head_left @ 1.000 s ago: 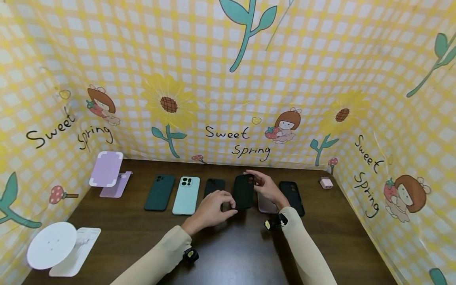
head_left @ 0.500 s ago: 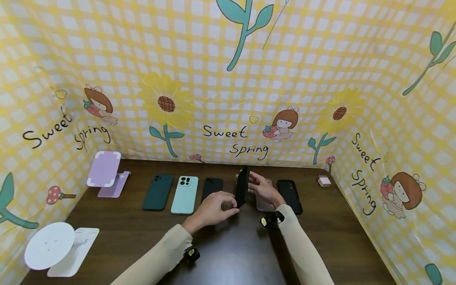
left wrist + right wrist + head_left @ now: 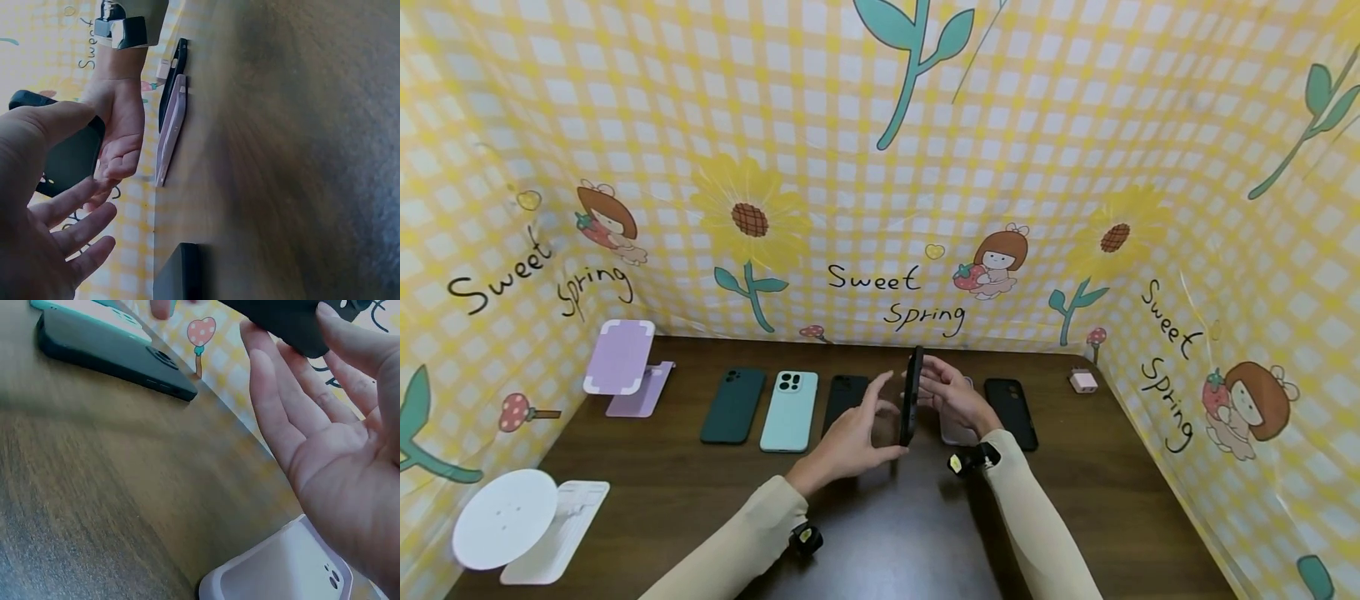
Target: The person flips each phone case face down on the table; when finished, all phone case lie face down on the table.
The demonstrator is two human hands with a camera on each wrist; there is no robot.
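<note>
A black phone case (image 3: 912,397) stands upright above the table, nearly edge-on in the head view. My right hand (image 3: 951,395) pinches it, thumb on one side and fingers on the other in the right wrist view, where the case (image 3: 284,322) shows cutouts at one end. My left hand (image 3: 853,429) is at its left side with fingers spread. The left thumb reaches the case's lower edge in the head view and overlaps the case (image 3: 72,159) in the left wrist view. Below the right hand lies a pale pink phone case (image 3: 281,565), partly hidden.
Along the back of the wooden table lie a dark green case (image 3: 733,408), a mint case (image 3: 789,417), a black case (image 3: 844,396) and another black case (image 3: 1011,412). A purple stand (image 3: 619,358) and white stand (image 3: 505,517) are left; a pink charger (image 3: 1082,382) is right.
The black phone case has turned from facing the head camera to edge-on. My left fingers have spread and lifted from near its lower edge; the right hand keeps its grip.
</note>
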